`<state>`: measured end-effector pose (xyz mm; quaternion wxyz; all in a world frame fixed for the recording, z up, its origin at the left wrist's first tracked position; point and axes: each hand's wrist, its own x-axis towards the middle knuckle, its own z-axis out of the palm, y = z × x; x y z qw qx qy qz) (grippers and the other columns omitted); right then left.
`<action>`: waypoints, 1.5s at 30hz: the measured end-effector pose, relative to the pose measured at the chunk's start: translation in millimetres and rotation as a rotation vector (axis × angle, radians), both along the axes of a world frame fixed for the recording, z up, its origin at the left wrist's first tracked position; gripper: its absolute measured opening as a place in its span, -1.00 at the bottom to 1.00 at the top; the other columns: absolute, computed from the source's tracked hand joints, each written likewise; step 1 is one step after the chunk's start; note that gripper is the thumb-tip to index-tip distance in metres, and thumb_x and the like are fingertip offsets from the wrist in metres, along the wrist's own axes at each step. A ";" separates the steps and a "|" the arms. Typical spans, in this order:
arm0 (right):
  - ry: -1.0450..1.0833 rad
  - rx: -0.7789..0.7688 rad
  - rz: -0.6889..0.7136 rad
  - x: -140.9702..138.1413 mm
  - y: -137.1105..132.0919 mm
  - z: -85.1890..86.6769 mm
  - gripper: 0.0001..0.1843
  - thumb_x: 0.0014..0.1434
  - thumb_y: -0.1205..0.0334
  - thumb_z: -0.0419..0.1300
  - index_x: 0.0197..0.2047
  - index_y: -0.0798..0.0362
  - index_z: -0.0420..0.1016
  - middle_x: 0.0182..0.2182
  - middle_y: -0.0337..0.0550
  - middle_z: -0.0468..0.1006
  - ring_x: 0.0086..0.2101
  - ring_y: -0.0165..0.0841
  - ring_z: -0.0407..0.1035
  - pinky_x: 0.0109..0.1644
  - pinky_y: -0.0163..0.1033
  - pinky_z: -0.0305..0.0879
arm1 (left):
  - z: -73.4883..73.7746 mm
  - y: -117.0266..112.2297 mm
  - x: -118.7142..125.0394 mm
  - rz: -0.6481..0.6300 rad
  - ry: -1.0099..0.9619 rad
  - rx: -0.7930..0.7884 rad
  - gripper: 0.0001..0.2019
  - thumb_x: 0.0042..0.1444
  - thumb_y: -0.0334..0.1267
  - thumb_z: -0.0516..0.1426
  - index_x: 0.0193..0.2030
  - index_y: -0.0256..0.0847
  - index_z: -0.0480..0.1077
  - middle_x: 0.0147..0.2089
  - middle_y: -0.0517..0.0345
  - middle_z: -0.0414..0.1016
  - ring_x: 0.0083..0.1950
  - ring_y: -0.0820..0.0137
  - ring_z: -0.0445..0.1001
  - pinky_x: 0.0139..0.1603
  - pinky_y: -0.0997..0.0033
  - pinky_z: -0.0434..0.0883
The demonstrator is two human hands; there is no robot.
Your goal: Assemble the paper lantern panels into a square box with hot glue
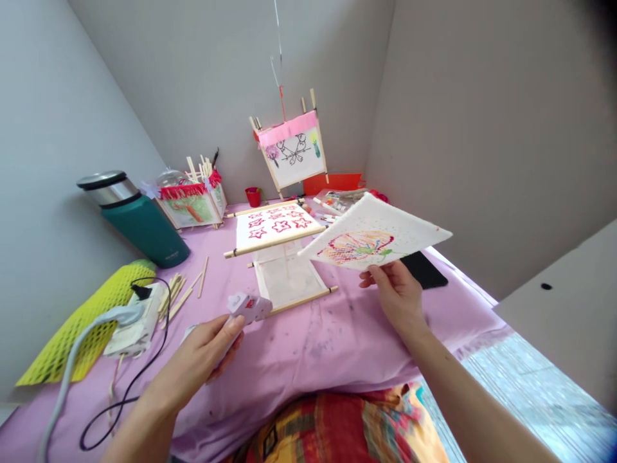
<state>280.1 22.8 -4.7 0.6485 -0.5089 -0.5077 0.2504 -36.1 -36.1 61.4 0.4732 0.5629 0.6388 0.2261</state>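
My left hand (214,341) is closed around a pale lilac glue gun (249,307), held just above the table near its front edge. Between the thumb and fingers of my right hand (393,289) is a white sheet with a flower drawing (371,238), pinched at its lower edge and tilted in the air. Ahead of both hands stands a wooden stick frame (272,244) with a red star-patterned panel (274,222) on top. Below that panel, a plain whitish panel (292,283) lies low, with a stick along its near edge.
A teal bottle (144,225), a power strip (137,321) with cords and loose wooden sticks (176,292) lie left. Behind are a decorated box (193,206) and a hanging picture panel (294,157). A black phone-like slab (427,269) is at right on the purple tablecloth (308,360).
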 end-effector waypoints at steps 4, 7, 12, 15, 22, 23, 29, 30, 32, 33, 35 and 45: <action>-0.013 -0.009 0.001 0.4 0.0 -0.2 -0.83 0.19 0.09 0.19 -0.31 0.01 0.40 -0.46 -0.29 0.54 -0.52 -0.40 0.46 -0.37 -0.24 0.38 | -1.0 -2.3 -4.2 -0.001 0.005 -0.002 -0.52 0.09 0.24 -0.01 -0.47 -0.20 0.23 -0.64 0.34 0.11 -0.63 0.53 0.08 -0.66 0.54 0.03; -0.017 -0.010 0.001 0.7 -0.2 0.3 -0.84 0.19 0.10 0.18 -0.31 0.01 0.41 -0.47 -0.30 0.54 -0.52 -0.41 0.46 -0.37 -0.24 0.38 | -0.8 -2.5 -7.8 -0.007 0.023 0.008 -0.52 0.10 0.24 -0.02 -0.48 -0.19 0.22 -0.64 0.34 0.12 -0.62 0.53 0.09 -0.65 0.53 0.03; -0.017 -0.008 0.008 0.8 -0.3 0.4 -0.84 0.19 0.10 0.19 -0.30 0.01 0.40 -0.47 -0.30 0.54 -0.52 -0.40 0.47 -0.38 -0.24 0.39 | 0.2 -2.6 -10.3 -0.013 0.037 0.004 -0.52 0.11 0.23 -0.04 -0.47 -0.19 0.22 -0.63 0.34 0.13 -0.62 0.53 0.10 -0.64 0.53 0.05; -0.011 0.000 0.010 0.6 -0.2 0.2 -0.84 0.19 0.10 0.19 -0.30 0.01 0.40 -0.46 -0.30 0.53 -0.53 -0.41 0.46 -0.40 -0.26 0.38 | 1.8 -3.1 -9.4 -0.009 0.040 0.000 -0.52 0.10 0.24 -0.03 -0.48 -0.19 0.21 -0.63 0.34 0.13 -0.62 0.52 0.10 -0.64 0.53 0.05; -0.003 0.000 0.008 0.2 -0.5 0.6 -0.84 0.18 0.11 0.19 -0.31 0.02 0.40 -0.47 -0.29 0.53 -0.53 -0.40 0.46 -0.39 -0.24 0.39 | 4.5 -1.9 -10.0 0.017 0.065 0.003 -0.51 0.08 0.25 -0.02 -0.47 -0.18 0.22 -0.64 0.35 0.11 -0.61 0.52 0.09 -0.63 0.53 0.04; -0.003 -0.002 0.004 0.2 -0.4 0.5 -0.84 0.18 0.10 0.20 -0.32 0.02 0.40 -0.47 -0.29 0.53 -0.53 -0.40 0.46 -0.39 -0.24 0.39 | 4.4 -1.8 -10.3 0.016 0.068 0.000 -0.51 0.08 0.26 -0.02 -0.47 -0.18 0.23 -0.64 0.35 0.11 -0.61 0.52 0.09 -0.63 0.53 0.04; -0.008 -0.011 -0.004 -0.1 0.2 0.7 -0.84 0.18 0.11 0.20 -0.32 0.02 0.40 -0.47 -0.29 0.54 -0.53 -0.39 0.47 -0.39 -0.24 0.39 | 2.5 -2.9 -10.9 0.009 0.054 -0.025 -0.50 0.07 0.27 -0.02 -0.48 -0.18 0.22 -0.63 0.34 0.12 -0.61 0.52 0.10 -0.64 0.53 0.02; -0.009 -0.014 -0.005 -0.1 0.1 1.0 -0.84 0.18 0.11 0.20 -0.32 0.02 0.41 -0.48 -0.29 0.54 -0.53 -0.39 0.47 -0.38 -0.24 0.39 | 2.0 -3.0 -10.9 0.008 0.049 -0.026 -0.50 0.07 0.27 -0.02 -0.47 -0.18 0.21 -0.63 0.34 0.12 -0.61 0.52 0.10 -0.64 0.53 0.02; -0.007 -0.020 -0.007 -0.1 -0.2 1.5 -0.84 0.17 0.11 0.20 -0.32 0.02 0.41 -0.48 -0.29 0.54 -0.53 -0.39 0.47 -0.38 -0.23 0.39 | 1.1 -3.1 -10.7 0.004 0.046 -0.026 -0.51 0.07 0.27 -0.02 -0.47 -0.19 0.21 -0.63 0.34 0.12 -0.61 0.53 0.10 -0.64 0.53 0.02; -0.004 -0.021 -0.008 -0.1 -0.3 1.7 -0.84 0.17 0.11 0.20 -0.32 0.02 0.41 -0.47 -0.29 0.54 -0.53 -0.39 0.47 -0.38 -0.24 0.39 | 0.7 -3.2 -10.6 0.003 0.046 -0.026 -0.51 0.08 0.26 -0.02 -0.47 -0.19 0.22 -0.63 0.34 0.11 -0.61 0.53 0.09 -0.64 0.53 0.02; 0.000 -0.021 -0.008 -0.1 -0.4 1.8 -0.84 0.17 0.11 0.20 -0.32 0.02 0.41 -0.47 -0.29 0.54 -0.53 -0.39 0.47 -0.39 -0.24 0.39 | 0.8 -3.7 -10.8 0.001 0.040 -0.025 -0.51 0.09 0.25 -0.01 -0.48 -0.19 0.22 -0.64 0.34 0.11 -0.62 0.53 0.09 -0.65 0.53 0.02; -0.006 0.008 0.009 -1.2 -1.8 1.4 -0.84 0.18 0.11 0.20 -0.33 0.02 0.41 -0.47 -0.27 0.54 -0.52 -0.39 0.47 -0.39 -0.23 0.40 | 5.5 3.5 -20.5 0.145 -0.058 0.189 -0.53 0.13 0.19 -0.04 -0.34 -0.23 0.35 -0.66 0.29 0.23 -0.63 0.49 0.15 -0.61 0.51 0.12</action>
